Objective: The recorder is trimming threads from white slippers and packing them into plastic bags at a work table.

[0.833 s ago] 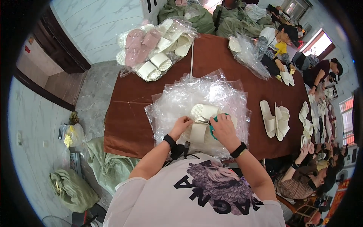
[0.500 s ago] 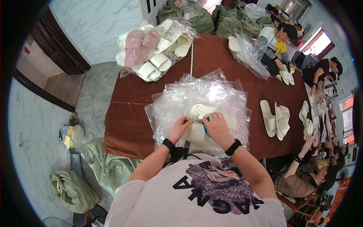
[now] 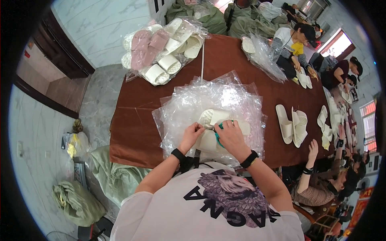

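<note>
My right hand [image 3: 232,136] is closed around scissors with green handles [image 3: 218,139], their blades pointing left. The fingertips of my left hand [image 3: 190,137] are pinched together by the blade tips; whatever they hold is too small to make out. Beneath my hands a cream slipper [image 3: 220,116] with a textured footbed lies on its side of a pair, and the other cream slipper [image 3: 207,142] is nearer me, partly covered by my hands. Both rest on a fanned stack of clear plastic bags [image 3: 177,104].
The brown-covered table [image 3: 132,120] bears a heap of bagged cream and pink slippers [image 3: 150,50] at far left. More cream slippers [image 3: 284,126] lie to the right. Co-workers sit along the right side, one holding a slipper pair [image 3: 304,78]. Green sacks [image 3: 120,170] stand at left.
The scissors and both my hands stay nearly in place, with the handles slightly more spread. At lower right, a co-worker's hands have come away from the slippers there.
</note>
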Available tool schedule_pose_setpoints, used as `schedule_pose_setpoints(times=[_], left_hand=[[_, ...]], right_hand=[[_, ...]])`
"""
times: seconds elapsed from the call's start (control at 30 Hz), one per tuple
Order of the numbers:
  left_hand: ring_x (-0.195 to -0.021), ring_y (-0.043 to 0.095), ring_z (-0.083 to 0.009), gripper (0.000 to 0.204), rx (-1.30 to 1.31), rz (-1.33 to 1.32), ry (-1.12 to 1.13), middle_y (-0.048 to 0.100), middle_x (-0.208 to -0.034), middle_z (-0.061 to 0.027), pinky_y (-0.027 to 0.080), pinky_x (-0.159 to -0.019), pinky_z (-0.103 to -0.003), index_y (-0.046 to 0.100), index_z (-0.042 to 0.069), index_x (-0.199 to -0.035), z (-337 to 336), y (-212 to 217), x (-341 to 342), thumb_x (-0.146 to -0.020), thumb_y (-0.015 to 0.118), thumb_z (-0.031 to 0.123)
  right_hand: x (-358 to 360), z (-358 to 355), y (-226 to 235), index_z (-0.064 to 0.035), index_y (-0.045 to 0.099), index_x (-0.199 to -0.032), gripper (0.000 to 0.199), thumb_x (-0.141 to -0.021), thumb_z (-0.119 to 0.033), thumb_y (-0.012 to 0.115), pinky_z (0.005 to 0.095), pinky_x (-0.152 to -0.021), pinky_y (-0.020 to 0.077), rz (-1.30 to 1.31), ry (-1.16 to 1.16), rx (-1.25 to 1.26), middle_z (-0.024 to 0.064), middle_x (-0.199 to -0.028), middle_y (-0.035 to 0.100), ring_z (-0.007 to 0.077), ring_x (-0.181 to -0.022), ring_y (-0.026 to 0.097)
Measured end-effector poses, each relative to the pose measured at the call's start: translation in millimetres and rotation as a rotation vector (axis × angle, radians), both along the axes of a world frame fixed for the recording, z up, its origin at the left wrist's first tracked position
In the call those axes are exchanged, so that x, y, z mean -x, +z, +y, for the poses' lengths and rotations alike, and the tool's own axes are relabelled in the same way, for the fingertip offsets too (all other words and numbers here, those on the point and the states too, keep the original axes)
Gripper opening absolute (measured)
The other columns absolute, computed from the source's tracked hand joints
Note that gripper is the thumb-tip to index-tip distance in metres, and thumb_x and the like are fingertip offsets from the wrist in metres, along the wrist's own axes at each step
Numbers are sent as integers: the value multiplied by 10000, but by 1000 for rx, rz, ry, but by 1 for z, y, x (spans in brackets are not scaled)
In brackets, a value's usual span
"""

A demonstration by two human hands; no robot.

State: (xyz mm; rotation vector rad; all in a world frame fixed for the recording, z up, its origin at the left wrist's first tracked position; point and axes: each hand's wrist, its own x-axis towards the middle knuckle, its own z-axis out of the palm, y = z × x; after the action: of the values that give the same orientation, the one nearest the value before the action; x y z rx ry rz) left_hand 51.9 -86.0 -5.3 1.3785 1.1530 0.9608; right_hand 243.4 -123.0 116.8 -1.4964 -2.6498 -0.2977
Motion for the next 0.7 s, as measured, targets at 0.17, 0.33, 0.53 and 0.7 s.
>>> schedule_pose_setpoints(times=[0.17, 0.33, 0.53, 0.7], left_hand=[[-635, 534, -129, 180, -45, 48, -2, 615, -713, -85, 462, -617, -297, 601, -16, -893, -3, 11, -2, -885, 670, 150], [-692, 511, -79, 180, -19, 111, -21, 584, -741, -37, 449, -636, -264, 591, -12, -895, -3, 16, 4, -901, 661, 153], [-707, 481, -65, 130, 31, -77, 50, 536, -758, 29, 409, -653, -233, 601, 45, -890, -5, 36, 45, -947, 591, 161], [-692, 440, -46, 89, 56, -329, 220, 489, -767, 56, 381, -646, -205, 587, 72, -895, 3, 125, 110, -964, 556, 119]], right_hand=[[3, 1, 1, -53, 595, -1098, 278, -843, -147, 538, 352, -829, 382, -30, 1, 6, 82, -892, 576, 224, -921, 534], [4, 1, -2, -47, 597, -1103, 285, -840, -139, 536, 352, -825, 390, -56, -1, 22, 75, -849, 582, 221, -888, 557], [-17, 1, 4, -121, 607, -1129, 379, -760, -196, 652, 388, -718, 435, 124, -133, 13, 85, -792, 600, 242, -785, 605], [-79, -19, -17, -167, 554, -1269, 489, -797, -220, 669, 448, -755, 486, 491, -537, 263, 145, -909, 628, 342, -888, 624]])
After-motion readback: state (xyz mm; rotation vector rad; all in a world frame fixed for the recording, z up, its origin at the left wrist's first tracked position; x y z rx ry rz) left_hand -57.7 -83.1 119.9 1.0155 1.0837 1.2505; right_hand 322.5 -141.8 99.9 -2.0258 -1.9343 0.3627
